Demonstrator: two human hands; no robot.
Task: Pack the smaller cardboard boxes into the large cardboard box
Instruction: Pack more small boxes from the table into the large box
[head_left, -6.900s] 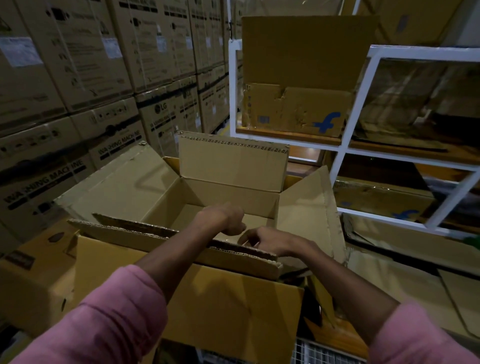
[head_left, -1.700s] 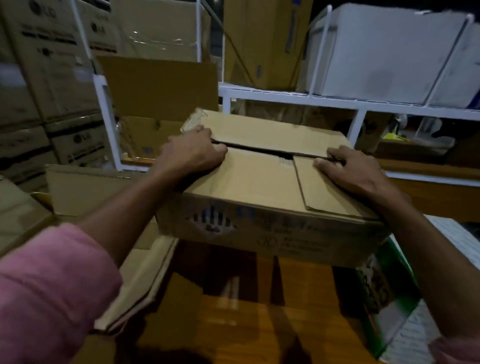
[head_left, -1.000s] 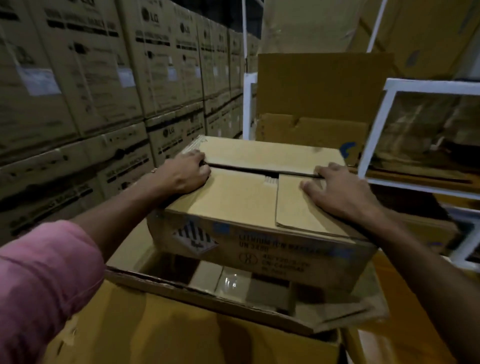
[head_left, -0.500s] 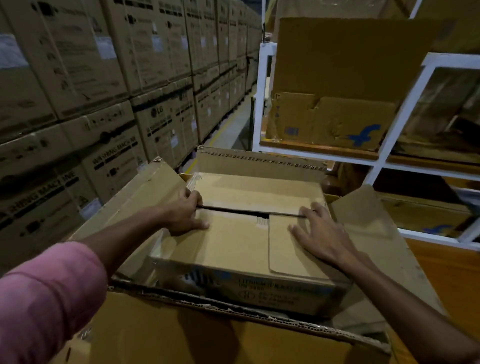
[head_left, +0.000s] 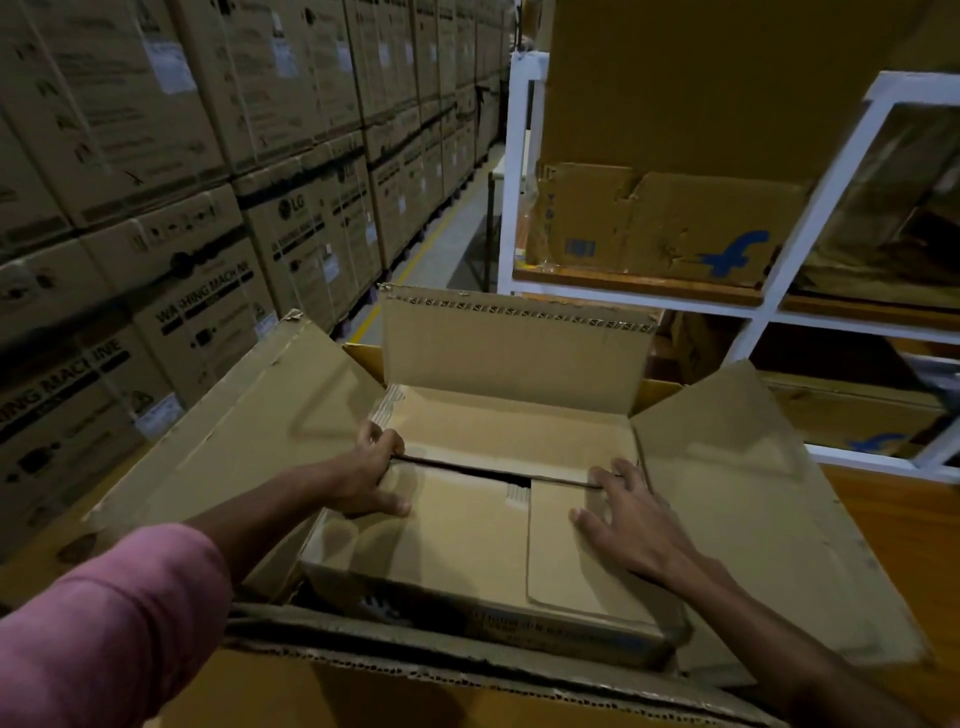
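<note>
1. Dim, warm overall; corners darkest, notably lower left and upper right.
2. Soft sheen on left flap of large cardboard box (head_left: 270, 415).
3. Wide-angle bowing at edges; stacked cartons (head_left: 171, 156) lean.
4. Motion blur on white shelf frame (head_left: 831, 197), right side.
5. Pink sleeve (head_left: 104, 639) soft, out of focus.

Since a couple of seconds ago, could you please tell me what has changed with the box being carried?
The smaller box has gone down from mid-air into the large box. The left hand still grips its top flap at the slot; the right hand still lies on top, fingers now spread flat. The large box's flaps remain open.
</note>
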